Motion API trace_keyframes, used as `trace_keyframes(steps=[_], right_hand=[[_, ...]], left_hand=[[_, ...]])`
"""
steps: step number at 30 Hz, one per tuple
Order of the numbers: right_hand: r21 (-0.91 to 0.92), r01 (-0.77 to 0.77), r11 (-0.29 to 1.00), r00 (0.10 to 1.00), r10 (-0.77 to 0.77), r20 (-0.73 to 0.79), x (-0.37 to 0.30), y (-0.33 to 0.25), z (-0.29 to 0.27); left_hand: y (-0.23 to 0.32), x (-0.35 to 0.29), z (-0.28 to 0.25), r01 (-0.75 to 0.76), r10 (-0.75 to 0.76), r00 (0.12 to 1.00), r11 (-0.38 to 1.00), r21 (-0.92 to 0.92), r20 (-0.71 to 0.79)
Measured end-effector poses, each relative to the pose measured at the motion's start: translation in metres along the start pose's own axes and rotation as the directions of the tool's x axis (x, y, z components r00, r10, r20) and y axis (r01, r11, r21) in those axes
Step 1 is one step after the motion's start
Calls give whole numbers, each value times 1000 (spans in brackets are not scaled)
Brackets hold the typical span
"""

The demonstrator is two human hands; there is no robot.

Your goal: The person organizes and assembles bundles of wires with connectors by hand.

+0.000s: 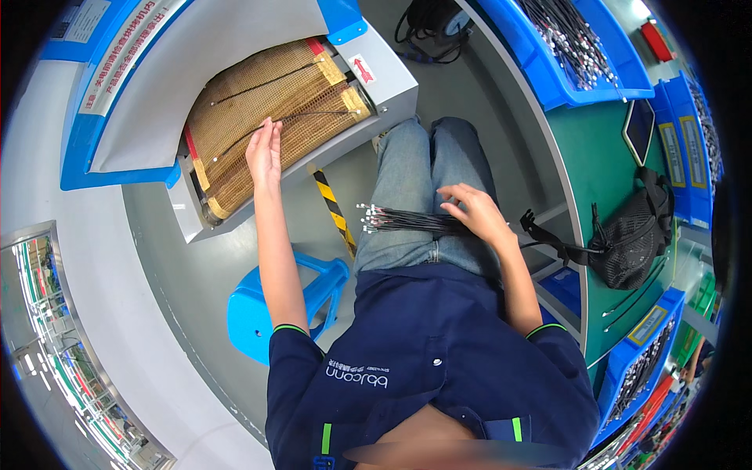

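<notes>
My left hand (265, 155) reaches over the brown mesh belt (258, 92) of a conveyor machine. Its fingertips are pinched together on a thin black cable (313, 115) that has small white connectors at its ends. Farther back on the belt lies a second black cable (266, 86), untouched. Across my thighs rests a bundle of black cables (407, 222), its white and red connector ends pointing left. Over the right part of this bundle is my right hand (476, 213), fingers apart and slightly bent, the wrist hiding the bundle's other end.
A blue stool (262, 309) stands at the left. At the right, a green-topped bench (576, 141) carries a blue bin of cables (576, 90), a phone-like device (639, 131) and a black mesh bag (630, 239). The machine's blue and white hood (157, 117) overhangs the belt.
</notes>
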State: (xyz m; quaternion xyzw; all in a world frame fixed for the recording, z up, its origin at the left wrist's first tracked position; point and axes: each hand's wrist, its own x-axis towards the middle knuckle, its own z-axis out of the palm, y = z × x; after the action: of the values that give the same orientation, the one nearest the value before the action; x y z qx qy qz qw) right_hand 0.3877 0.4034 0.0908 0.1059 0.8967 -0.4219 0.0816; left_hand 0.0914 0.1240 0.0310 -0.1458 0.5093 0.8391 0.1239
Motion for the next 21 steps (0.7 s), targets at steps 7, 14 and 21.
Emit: trace_keyframes(steps=[7,14,21], right_hand=[[-24,39,999,997,-37,73,7,-8,19],[-82,15,996,988,-2,152,15,-15,39],[-119,-8,993,989,26,147,18,-7,66]], left_hand=[[11,27,-16,45,-49,998,996,-73,-49],[23,35,-22,22,-37,995,986,-164,-90],[24,-11,-9,12,-11,1000,999,-52,16]])
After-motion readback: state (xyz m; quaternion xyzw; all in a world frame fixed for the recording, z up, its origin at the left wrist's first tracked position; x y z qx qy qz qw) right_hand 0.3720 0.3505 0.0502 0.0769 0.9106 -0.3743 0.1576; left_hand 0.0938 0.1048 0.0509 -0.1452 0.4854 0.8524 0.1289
